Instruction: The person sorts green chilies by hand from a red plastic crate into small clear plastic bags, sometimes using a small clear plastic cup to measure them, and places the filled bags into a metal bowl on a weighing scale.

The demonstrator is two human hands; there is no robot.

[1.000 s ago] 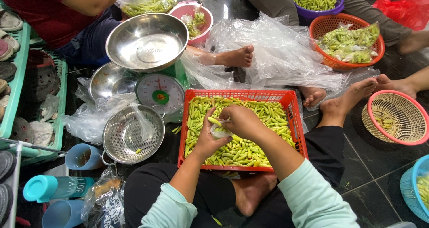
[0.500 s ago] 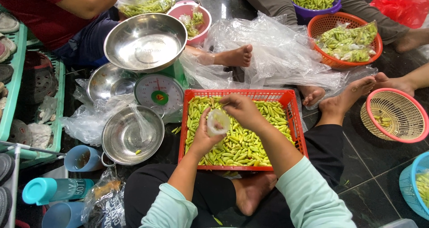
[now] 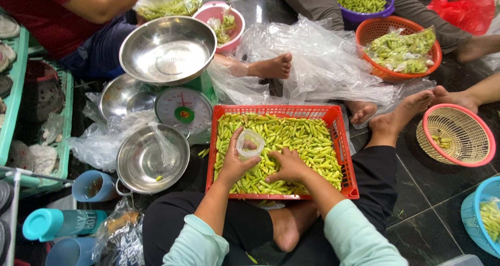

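At nine o'clock of the scene we see a teal-lidded bottle point(image 3: 49, 223) lying near a blue cup point(image 3: 92, 186), and just past them a steel colander point(image 3: 152, 158) with a scrap of clear film draped into it. Above that, toward eleven o'clock, stands a green kitchen scale point(image 3: 184, 109) carrying a wide steel bowl point(image 3: 167, 50) on top. In the middle sits the red crate point(image 3: 348, 151), filled with green chillies point(image 3: 302, 141) (a dense, even layer). Our left hand point(image 3: 235, 162) is curled around a small clear plastic bag point(image 3: 250, 144), holding its mouth up over the crate's nine o'clock side. Our right hand point(image 3: 289, 166) lies just beside it at the crate's six o'clock edge, fingers bent down into the chillies and touching them; we cannot tell whether it has any pinched. Behind the crate, at twelve o'clock, a heap of clear plastic sheeting point(image 3: 323, 63) lies with another person's bare foot point(image 3: 271, 67) resting on it. At two o'clock an orange basket point(image 3: 388, 73) holds bagged chillies, and at three o'clock lies a pink basket point(image 3: 458, 135).
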